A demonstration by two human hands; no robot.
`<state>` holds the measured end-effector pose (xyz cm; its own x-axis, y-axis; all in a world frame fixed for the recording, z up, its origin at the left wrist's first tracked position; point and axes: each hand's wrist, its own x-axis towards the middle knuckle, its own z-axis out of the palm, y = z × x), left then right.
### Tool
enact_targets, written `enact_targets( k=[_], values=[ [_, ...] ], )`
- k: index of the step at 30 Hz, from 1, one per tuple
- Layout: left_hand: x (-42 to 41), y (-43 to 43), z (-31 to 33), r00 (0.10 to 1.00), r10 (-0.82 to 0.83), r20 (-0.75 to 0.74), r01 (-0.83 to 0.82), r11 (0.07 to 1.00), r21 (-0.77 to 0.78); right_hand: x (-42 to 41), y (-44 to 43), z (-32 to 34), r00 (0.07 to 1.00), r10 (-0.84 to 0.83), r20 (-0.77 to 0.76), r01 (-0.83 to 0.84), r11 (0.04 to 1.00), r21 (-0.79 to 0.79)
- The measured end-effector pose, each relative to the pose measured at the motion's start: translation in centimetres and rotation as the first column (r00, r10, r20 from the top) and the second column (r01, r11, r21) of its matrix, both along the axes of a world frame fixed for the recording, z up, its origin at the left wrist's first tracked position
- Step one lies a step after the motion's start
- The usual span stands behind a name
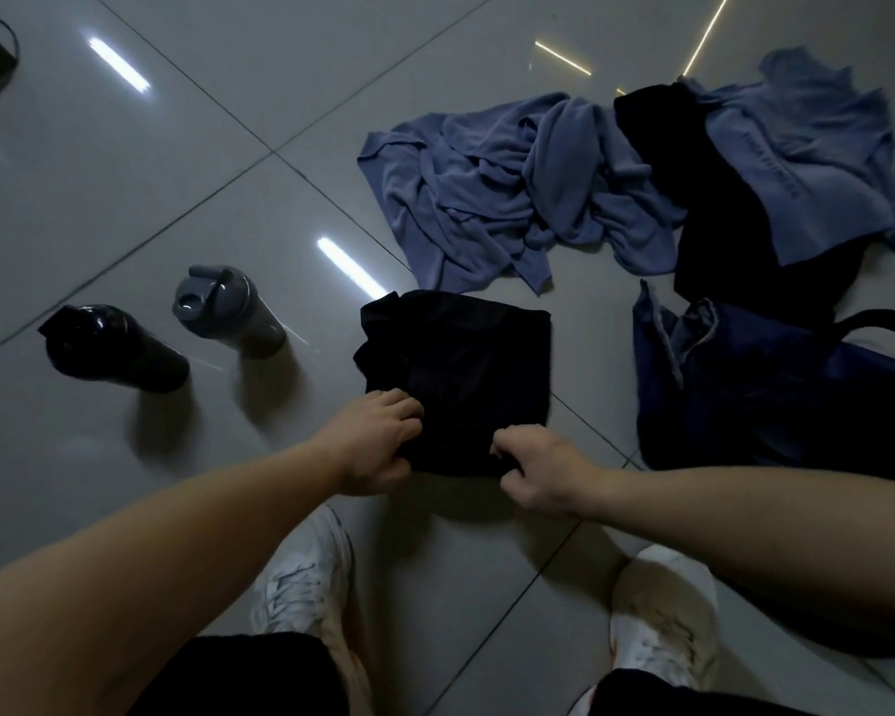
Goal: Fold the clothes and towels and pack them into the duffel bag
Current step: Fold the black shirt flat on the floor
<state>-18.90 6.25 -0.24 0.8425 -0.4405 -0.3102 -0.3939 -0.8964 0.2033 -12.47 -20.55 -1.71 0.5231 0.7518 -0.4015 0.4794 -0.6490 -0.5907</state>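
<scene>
**Grey tiled floor [187, 162], black garment [461, 369] folded at the centre**

The floor is glossy grey tile with ceiling lights reflected in it. The black garment lies flat on it in the middle of the frame, folded to a rough square. Both hands are on its near edge. The left hand [378, 447] grips the lower left corner with curled fingers, and the right hand [538, 470] pinches the edge near the lower right corner.

The navy duffel bag [755, 405] sits to the right of the garment, its top open, with a strip of bare tile between them. Above the garment lies a crumpled blue towel [487, 188], its nearest corner just beyond the garment's far edge. Further right, a black cloth [719, 209] and another blue piece [807, 142] overlap.

At the left stand a grey bottle [228, 312] and a black bottle [109, 348], well apart from the garment. Two white shoes [306, 576] rest below the hands, leaving open tile between them.
</scene>
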Motion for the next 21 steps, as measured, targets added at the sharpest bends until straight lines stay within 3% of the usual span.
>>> enact_targets(
  k=[4,7,9,14,21],
  values=[
    [0.8,0.3,2.5,0.983,0.036,-0.18,-0.05,0.996,-0.076,1.8,-0.9,2.6,0.983,-0.126,-0.132,0.13,0.991,0.029],
    [1.3,0.0,4.1,0.901,0.158,-0.404,-0.197,0.979,-0.057,2.2,-1.4,3.2,0.976,-0.179,-0.127,0.187,0.981,0.057],
    [2.1,-0.1,4.8,0.849,0.271,-0.454,-0.354,0.929,-0.107,2.7,-1.3,3.3,0.943,-0.294,-0.154,0.312,0.944,0.107],
    [5.2,1.0,3.8,0.663,0.624,-0.414,-0.739,0.632,-0.233,5.0,0.1,2.5,0.792,-0.572,-0.214,0.601,0.793,0.103],
    [8.4,1.2,-0.5,0.399,0.812,-0.426,-0.901,0.259,-0.348,8.1,2.7,-0.5,0.637,-0.746,-0.197,0.762,0.648,0.008]
  ],
)
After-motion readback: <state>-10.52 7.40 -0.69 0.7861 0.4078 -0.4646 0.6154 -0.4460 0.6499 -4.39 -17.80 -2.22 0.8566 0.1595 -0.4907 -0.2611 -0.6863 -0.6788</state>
